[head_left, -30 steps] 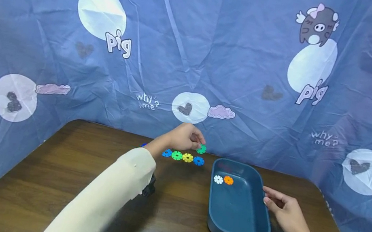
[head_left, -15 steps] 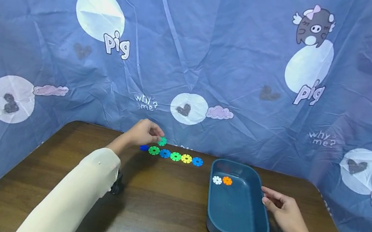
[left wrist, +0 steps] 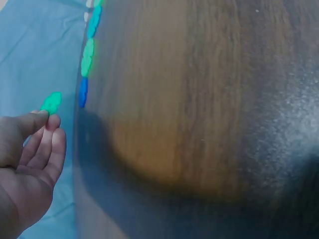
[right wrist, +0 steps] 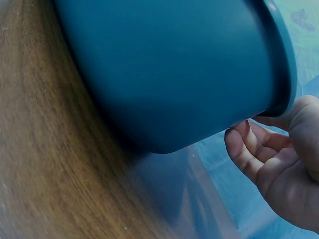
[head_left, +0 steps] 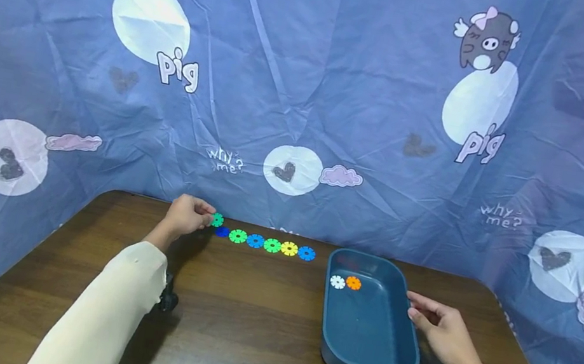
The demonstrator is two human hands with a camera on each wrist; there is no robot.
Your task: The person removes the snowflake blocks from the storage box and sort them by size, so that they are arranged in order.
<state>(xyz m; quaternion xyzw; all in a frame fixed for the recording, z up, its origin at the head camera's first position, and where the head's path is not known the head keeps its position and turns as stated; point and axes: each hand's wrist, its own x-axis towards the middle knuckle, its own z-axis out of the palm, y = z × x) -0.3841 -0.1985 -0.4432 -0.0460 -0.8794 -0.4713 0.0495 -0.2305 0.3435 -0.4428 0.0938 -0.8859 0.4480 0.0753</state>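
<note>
In the head view my left hand [head_left: 186,216] pinches a green snowflake building disc [head_left: 217,220] between thumb and fingertips, just beyond the left end of a row of discs at the table's back edge. The left wrist view shows that green disc [left wrist: 52,103] held clear of the dark blue disc [left wrist: 83,92]. The row runs rightward with a green disc [head_left: 238,236], a blue disc [head_left: 255,241], another green one, a yellow disc [head_left: 289,248] and a blue disc. My right hand [head_left: 443,333] holds the right rim of a dark teal tray [head_left: 369,343], fingers curled near its outer wall [right wrist: 174,74].
Inside the tray lie a white disc [head_left: 337,282] and an orange disc [head_left: 353,283], near its far left corner. A blue printed cloth [head_left: 303,113] hangs right behind the brown wooden table [head_left: 239,321] and along its sides.
My left hand has carried the green disc leftward along the row, from above its right end to past its left end. The right hand stays at the tray.
</note>
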